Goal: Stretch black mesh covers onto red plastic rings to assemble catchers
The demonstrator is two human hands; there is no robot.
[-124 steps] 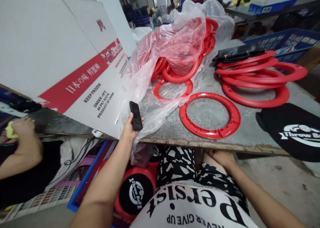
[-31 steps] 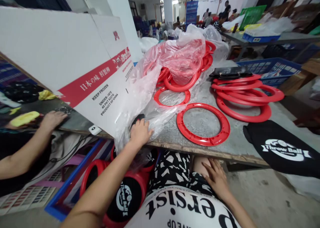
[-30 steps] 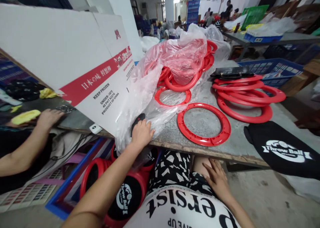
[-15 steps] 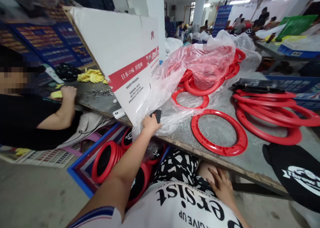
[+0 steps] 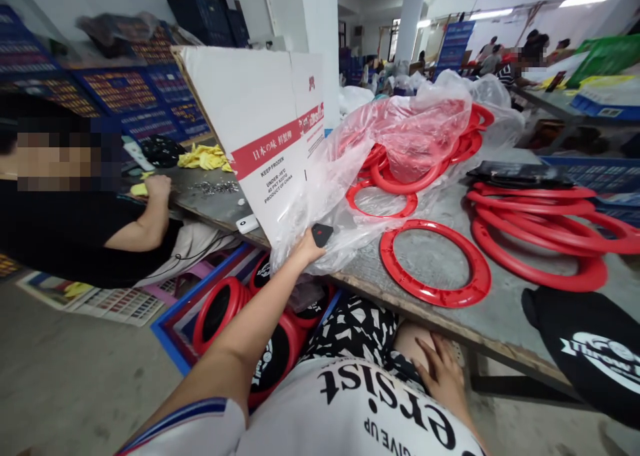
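My left hand [image 5: 306, 248] is closed around a small black device [image 5: 323, 235] with a red mark, over clear plastic bagging [image 5: 345, 249] at the table's near edge. What kind of device it is, I cannot tell. My right hand [image 5: 443, 369] rests on my thigh with its fingers spread, holding nothing. In front of me a red plastic ring [image 5: 437, 295] lies flat on the table. More red rings [image 5: 425, 179] are heaped partly inside the plastic bag. To the right sits a stack of red rings [image 5: 545, 276], with a black fabric piece with white print [image 5: 590, 349] before it.
A white cardboard panel [image 5: 270, 103] stands on the table at left. Beyond it a co-worker in black [image 5: 75, 236] sits near yellow pieces [image 5: 207, 157]. Below the table edge, a blue crate [image 5: 167, 339] holds red-rimmed black discs [image 5: 220, 313]. Other people work in the background.
The view has shifted a little, so most of the scene at left sits further right. My left hand has turned slightly, showing more of the black device. My right hand stays on my thigh.
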